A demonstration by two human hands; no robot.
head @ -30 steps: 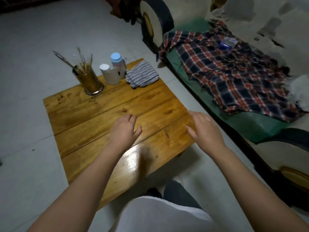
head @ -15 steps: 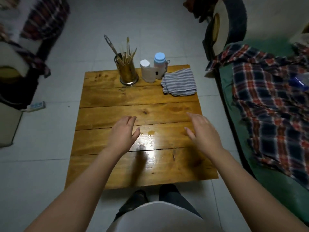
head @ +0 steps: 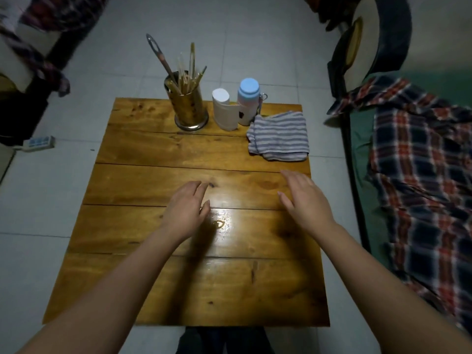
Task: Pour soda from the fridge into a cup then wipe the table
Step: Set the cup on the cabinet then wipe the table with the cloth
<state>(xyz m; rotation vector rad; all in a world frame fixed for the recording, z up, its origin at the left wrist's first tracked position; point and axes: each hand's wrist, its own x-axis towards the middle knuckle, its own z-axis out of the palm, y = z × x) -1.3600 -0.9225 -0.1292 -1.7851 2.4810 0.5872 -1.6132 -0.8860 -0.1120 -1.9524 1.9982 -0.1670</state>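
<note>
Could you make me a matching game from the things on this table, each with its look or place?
Things:
1. cloth
2. bottle
3. holder
4. cup

Descriptions:
A. white, between holder and bottle
B. striped, at the table's right edge
C. blue-capped
D. metal, full of sticks

Pairs: 1-B, 2-C, 3-D, 4-A

The view has swung square onto the table (head: 158, 154), nothing else moved.

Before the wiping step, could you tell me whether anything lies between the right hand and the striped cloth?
Nothing visible does. The right hand hovers open over bare table planks, and the striped cloth lies just beyond its fingertips near the far right corner.
</note>
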